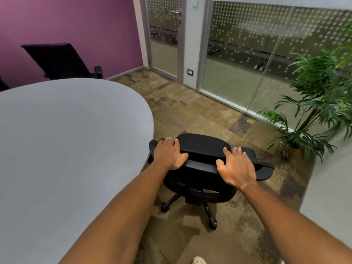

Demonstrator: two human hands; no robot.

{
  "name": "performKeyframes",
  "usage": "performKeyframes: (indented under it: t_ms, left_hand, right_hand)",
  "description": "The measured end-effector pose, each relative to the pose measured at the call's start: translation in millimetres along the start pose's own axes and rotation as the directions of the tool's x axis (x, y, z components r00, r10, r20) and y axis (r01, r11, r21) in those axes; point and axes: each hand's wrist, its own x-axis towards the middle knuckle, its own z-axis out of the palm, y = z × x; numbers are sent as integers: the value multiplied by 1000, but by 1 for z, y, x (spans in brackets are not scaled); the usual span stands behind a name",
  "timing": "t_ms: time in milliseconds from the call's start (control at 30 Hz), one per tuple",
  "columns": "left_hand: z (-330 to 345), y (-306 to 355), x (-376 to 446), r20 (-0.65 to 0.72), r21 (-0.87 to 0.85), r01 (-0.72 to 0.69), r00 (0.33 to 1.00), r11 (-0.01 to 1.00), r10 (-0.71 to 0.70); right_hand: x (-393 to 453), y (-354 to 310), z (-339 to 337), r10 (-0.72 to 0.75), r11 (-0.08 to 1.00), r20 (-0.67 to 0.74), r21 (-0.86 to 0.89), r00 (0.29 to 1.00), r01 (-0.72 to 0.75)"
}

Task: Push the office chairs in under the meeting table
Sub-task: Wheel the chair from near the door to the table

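Note:
A black office chair (203, 147) stands on the carpet just right of the grey rounded meeting table (66, 140), its backrest top towards me and its wheeled base showing below. My left hand (169, 154) grips the left end of the backrest's top edge, thumb curled under it. On the right end of the same edge my right hand (237, 168) holds on with fingers over the top. A second black chair (59, 61) sits at the table's far side, against the purple wall.
A glass partition and door (165, 37) run along the far side. A potted palm (312, 103) stands at the right, close to the chair. Patterned brown carpet (190, 111) lies between the table, the glass and the plant.

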Motion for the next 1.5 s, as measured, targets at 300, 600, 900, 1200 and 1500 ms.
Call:
performKeyframes:
  t_ms: [300, 600, 900, 1200, 1500]
  left_hand:
    - [9, 13, -62, -13, -52, 161, 987, 986, -162]
    - [23, 38, -108, -26, -85, 291, 955, 953, -294]
    - [36, 53, -164, -33, -129, 398, 914, 908, -405]
    - [50, 50, -231, -60, -121, 485, 867, 866, -494]
    - [57, 60, -290, -53, -111, 551, 828, 827, -558]
  right_hand:
    - [-38, -2, -3, -139, 990, 21, 0, 990, 139]
    - [-53, 18, -5, -286, 958, 31, 4, 958, 286]
    - [-80, 19, -8, -410, 912, 54, -4, 910, 411]
    - [-125, -1, 0, -504, 864, 32, 15, 863, 504]
    - [-158, -8, 9, -604, 797, 30, 26, 796, 604]
